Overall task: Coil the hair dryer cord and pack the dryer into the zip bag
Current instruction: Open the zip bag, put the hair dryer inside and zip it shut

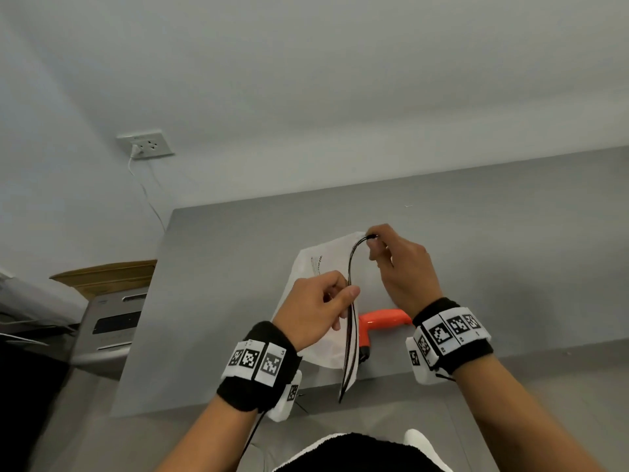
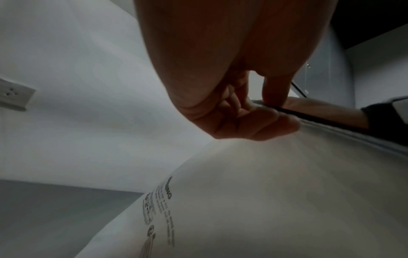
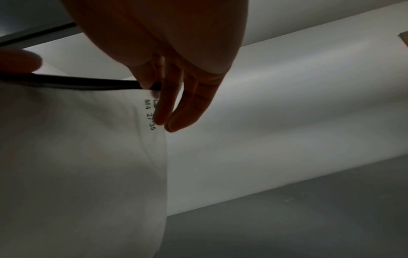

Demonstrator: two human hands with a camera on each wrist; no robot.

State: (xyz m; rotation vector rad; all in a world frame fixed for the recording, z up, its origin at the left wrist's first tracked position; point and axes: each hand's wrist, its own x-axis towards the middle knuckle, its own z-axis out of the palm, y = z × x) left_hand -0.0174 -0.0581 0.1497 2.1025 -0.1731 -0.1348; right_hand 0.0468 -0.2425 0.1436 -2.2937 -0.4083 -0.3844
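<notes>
Cord-gathering step: the left hand (image 1: 320, 303) and right hand (image 1: 400, 264) both pinch the looped black cord (image 1: 350, 321) above the white zip bag (image 1: 306, 267), the orange dryer (image 1: 377, 321) lying on the surface (image 1: 510, 250); next, likely, securing the bundle and opening the bag.

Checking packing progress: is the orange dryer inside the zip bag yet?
No, the orange dryer lies on the grey table beside the zip bag.

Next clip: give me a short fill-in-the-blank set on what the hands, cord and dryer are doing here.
1. Both hands pinch the black ____ in folded strands.
2. The hair dryer lying on the table is ____ in colour.
3. The right hand holds the fold farther from the person; the ____ hand holds it nearer.

Missing: cord; orange; left
</notes>
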